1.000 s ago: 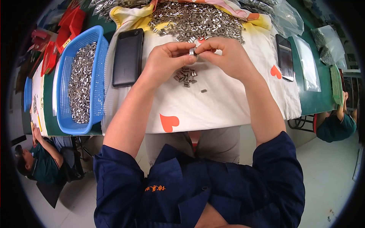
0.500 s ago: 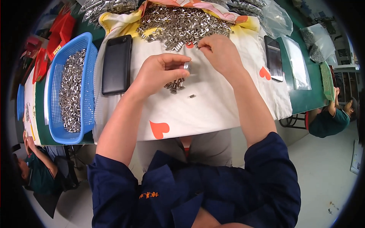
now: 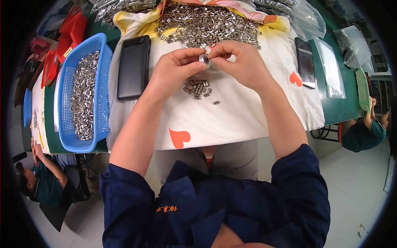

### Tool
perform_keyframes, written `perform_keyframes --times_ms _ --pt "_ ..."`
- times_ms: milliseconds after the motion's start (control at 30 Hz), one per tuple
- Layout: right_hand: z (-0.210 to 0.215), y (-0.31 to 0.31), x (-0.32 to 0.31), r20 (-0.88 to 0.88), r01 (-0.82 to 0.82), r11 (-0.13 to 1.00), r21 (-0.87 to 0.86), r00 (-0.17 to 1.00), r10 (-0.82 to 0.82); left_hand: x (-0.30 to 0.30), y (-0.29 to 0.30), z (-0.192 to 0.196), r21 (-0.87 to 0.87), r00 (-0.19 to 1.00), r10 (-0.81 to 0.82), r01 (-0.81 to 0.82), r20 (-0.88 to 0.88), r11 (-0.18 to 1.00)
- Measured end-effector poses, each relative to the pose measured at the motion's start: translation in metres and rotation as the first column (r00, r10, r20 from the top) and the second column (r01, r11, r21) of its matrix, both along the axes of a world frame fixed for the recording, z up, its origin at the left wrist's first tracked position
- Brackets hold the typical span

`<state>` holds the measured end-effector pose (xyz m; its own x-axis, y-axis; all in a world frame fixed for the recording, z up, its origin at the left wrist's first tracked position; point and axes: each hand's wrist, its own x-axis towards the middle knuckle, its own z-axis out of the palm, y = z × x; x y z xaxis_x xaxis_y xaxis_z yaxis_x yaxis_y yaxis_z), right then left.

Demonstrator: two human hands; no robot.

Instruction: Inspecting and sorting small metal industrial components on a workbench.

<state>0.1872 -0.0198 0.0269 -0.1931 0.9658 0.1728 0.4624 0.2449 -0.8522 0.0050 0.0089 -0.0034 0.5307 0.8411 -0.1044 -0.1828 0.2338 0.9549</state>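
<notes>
My left hand (image 3: 175, 70) grips a silver metal ring (image 3: 205, 60) between thumb and fingers, its opening turned toward my right side. Thumb and forefinger of my right hand (image 3: 245, 66) pinch together at the ring's edge; whatever they hold is too small and hidden to name. Below the ring, a small pile of short metal cylinders (image 3: 197, 89) lies on the white cloth (image 3: 231, 124). One loose cylinder (image 3: 216, 103) rests apart from that pile. Beyond both hands spreads a large heap of similar cylinders (image 3: 211, 22).
At left stands a blue plastic basket (image 3: 64, 103) with more cylinders inside, beside a black phone-like case (image 3: 133, 68). A dark phone (image 3: 306, 64) and a clear bag (image 3: 331, 68) lie at right. Red bins (image 3: 66, 45) sit far left. Other people work at both sides.
My right hand has come from the near edge of the heap to the ring in my left hand. The whole view has shifted slightly.
</notes>
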Motion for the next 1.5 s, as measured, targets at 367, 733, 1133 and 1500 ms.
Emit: perform_keyframes --times_ms 367,733,1133,1500 --pt "-0.006 -0.006 -0.011 0.321 -0.025 0.919 0.393 0.940 -0.112 0.000 -0.002 -0.001 0.058 0.992 0.045 -0.038 -0.121 0.998" --pt "0.003 0.002 0.007 -0.055 -0.086 0.985 -0.152 0.995 0.078 -0.001 -0.005 0.003 0.051 0.988 -0.030 0.038 -0.149 0.998" --pt "-0.019 0.018 0.011 0.036 0.237 0.964 0.118 0.969 -0.243 0.001 -0.008 0.002 0.051 0.979 -0.126 0.136 -0.163 0.989" --pt "-0.032 0.057 -0.028 0.510 -0.329 0.784 0.527 0.860 0.019 0.000 -0.013 0.002 0.258 0.931 -0.255 0.322 -0.261 0.911"
